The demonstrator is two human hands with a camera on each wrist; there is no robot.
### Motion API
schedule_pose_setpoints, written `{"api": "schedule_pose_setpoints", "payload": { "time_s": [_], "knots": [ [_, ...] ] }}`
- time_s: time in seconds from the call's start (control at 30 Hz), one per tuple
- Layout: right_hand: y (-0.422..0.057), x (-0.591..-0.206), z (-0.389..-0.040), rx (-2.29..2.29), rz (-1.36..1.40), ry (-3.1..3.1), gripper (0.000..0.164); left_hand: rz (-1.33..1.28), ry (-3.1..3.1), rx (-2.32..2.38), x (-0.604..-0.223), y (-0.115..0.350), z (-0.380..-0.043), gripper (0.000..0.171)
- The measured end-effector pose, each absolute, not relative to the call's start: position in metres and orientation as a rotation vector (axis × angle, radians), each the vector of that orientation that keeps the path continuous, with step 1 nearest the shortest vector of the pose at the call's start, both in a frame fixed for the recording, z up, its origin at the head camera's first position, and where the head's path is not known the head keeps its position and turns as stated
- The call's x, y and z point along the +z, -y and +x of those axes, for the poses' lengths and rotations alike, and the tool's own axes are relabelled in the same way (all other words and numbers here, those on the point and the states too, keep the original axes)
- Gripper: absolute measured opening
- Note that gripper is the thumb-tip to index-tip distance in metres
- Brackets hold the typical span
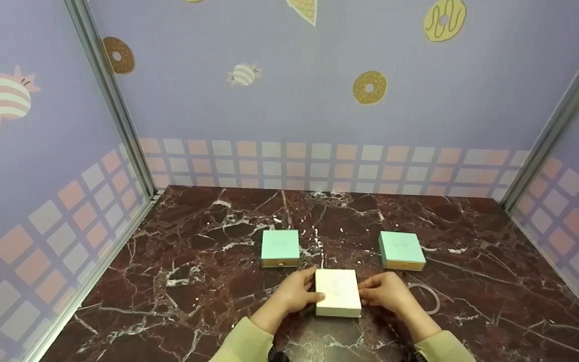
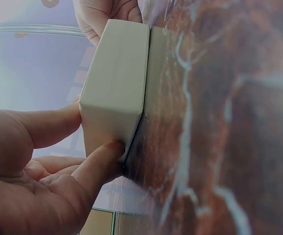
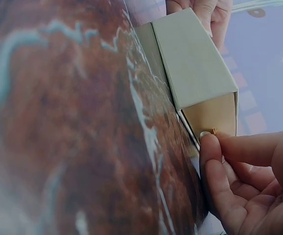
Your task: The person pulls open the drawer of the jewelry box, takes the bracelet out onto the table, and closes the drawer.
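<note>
A cream-white drawer box (image 1: pixel 338 292) lies flat on the table in front of me, its drawer side facing right. My left hand (image 1: pixel 297 291) holds the box at its left end, thumb over the top edge and fingers against the side, as the left wrist view also shows. At the opposite end, my right hand (image 1: pixel 385 290) pinches the small gold knob (image 3: pixel 214 131) between thumb and fingertip. The tan drawer front (image 3: pixel 207 115) sits within the sleeve in the right wrist view.
Behind the white box stand two mint-green drawer boxes, one at left (image 1: pixel 280 247) and one at right (image 1: pixel 402 250), their gold fronts toward me. A pale ring (image 1: pixel 438 300) lies beside my right wrist. Patterned walls (image 1: pixel 299 100) enclose the dark marbled table (image 1: pixel 209 266).
</note>
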State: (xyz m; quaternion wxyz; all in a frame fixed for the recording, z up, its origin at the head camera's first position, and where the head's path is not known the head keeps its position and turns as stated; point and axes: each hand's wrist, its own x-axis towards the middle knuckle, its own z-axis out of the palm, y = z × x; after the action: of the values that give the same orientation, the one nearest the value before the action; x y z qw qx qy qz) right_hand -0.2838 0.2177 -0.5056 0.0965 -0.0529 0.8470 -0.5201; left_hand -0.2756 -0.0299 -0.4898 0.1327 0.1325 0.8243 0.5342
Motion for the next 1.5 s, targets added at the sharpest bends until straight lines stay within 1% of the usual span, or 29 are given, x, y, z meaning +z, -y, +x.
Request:
{"api": "schedule_pose_setpoints", "payload": {
  "time_s": [0.83, 1.5],
  "knots": [
    [-0.223, -0.503, -0.285, -1.535, -0.192, -2.506, 0.015, 0.387, -2.397, 1.539, -0.490, 0.030, -0.275, 0.079],
    [-0.228, -0.500, -0.286, -1.491, -0.163, -2.514, 0.012, 0.370, -2.396, 1.539, -0.489, 0.029, -0.275, 0.078]
  ]
}}
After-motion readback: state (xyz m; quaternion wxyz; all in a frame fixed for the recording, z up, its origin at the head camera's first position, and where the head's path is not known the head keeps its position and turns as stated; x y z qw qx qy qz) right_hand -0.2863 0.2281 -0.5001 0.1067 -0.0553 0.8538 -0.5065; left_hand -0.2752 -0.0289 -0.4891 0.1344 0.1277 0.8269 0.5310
